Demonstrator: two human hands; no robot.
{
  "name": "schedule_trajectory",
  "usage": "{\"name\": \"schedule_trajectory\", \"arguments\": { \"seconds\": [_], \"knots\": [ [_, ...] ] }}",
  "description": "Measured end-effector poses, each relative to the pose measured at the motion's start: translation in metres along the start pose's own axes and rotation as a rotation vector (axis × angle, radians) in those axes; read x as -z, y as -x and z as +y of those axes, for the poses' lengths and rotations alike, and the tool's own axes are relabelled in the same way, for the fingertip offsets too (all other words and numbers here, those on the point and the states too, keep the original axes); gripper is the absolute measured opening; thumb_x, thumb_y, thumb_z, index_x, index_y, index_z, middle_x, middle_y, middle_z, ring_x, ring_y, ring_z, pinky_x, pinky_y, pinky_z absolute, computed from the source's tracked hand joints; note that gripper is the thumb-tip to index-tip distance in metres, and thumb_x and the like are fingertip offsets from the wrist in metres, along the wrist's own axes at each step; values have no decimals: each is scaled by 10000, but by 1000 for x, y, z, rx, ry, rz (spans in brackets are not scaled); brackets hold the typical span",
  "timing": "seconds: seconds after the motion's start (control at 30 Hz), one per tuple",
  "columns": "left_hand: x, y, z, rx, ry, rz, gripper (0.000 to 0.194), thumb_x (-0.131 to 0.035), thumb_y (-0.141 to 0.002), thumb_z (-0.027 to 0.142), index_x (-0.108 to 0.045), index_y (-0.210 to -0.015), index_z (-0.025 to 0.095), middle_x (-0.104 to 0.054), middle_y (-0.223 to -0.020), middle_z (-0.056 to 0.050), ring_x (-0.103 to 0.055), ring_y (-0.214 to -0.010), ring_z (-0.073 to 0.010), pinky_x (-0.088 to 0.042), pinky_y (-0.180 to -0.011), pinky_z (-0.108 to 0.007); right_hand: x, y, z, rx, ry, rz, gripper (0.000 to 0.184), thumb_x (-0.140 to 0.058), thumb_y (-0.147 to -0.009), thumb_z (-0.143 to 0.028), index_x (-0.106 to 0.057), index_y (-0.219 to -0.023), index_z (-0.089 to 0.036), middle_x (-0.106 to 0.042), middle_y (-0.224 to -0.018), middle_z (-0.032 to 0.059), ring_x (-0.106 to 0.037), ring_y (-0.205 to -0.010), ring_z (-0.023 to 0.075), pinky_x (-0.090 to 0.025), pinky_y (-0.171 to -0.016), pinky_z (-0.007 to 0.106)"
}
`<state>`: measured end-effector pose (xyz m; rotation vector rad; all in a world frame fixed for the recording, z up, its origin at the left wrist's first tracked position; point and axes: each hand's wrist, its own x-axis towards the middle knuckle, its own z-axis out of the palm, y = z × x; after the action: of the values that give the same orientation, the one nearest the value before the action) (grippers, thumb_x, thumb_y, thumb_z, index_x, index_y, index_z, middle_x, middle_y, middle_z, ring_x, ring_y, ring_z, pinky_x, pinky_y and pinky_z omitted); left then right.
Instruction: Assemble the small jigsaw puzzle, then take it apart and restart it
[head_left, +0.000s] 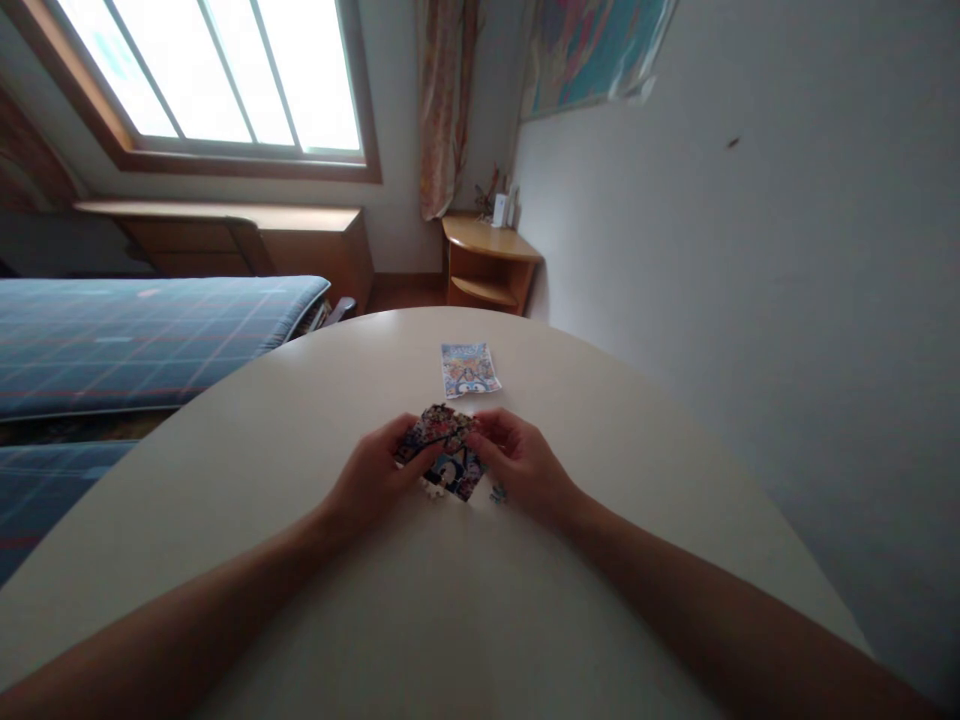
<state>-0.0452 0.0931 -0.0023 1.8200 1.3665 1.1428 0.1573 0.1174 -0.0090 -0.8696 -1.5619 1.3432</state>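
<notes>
Puzzle (453, 468): being pinched by left hand (379, 462) at nine o'clock and right hand (521, 464) at three, sitting at six from packet (469, 371); possibly risking splitting at seams through uneven bending, or brushing aside loose piece (433, 490) at seven.

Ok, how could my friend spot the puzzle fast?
Find the pale table with the curved edge. Near its middle, the left hand and right hand hold a dark, colourful puzzle. Unlike the paler picture sheet beyond, it's gripped on both sides.
</notes>
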Motion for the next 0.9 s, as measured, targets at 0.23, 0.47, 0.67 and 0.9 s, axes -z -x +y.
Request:
{"name": "schedule_trajectory", "arguments": {
  "seconds": [0.23, 0.47, 0.67, 0.9],
  "knots": [
    [-1, -3, -2, 82, 224, 96, 294, -697, -800, 416, -630, -925, 159, -706, -805, -35, -676, -681, -184, -567, -595, -273, 2, 0, 0, -40, -78, -99, 436, -718, -799, -289, -565, -1202, -222, -700, -1009, 40, -686, -818, 155, -572, -768, 313],
    [0, -5, 2, 81, 195, 172, 297, -696, -789, 400, -629, -938, 152, -670, -756, -12, -630, -586, -146, -539, -503, -230, 6, -6, -1, -75, -128, -26, 371, -749, -788, -400, -643, -1080, -198, -710, -913, 24, -652, -724, 123, -553, -688, 273],
    [2, -5, -1, 77, 228, 155, 349, -692, -802, 407, -605, -999, 133, -663, -784, -25, -607, -585, -140, -534, -499, -237, 5, -8, -4, -88, -162, 28, 353, -705, -816, -510, -675, -968, -193, -700, -852, 15, -652, -718, 121, -554, -694, 275],
    [2, -5, -2, 91, 235, 188, 338, -702, -803, 416, -623, -973, 134, -671, -790, -30, -608, -595, -140, -541, -518, -243, 7, -8, -2, -85, -211, 63, 344, -684, -830, -511, -643, -1042, -243, -654, -846, -11, -651, -706, 120, -556, -687, 280]
  ]
}}
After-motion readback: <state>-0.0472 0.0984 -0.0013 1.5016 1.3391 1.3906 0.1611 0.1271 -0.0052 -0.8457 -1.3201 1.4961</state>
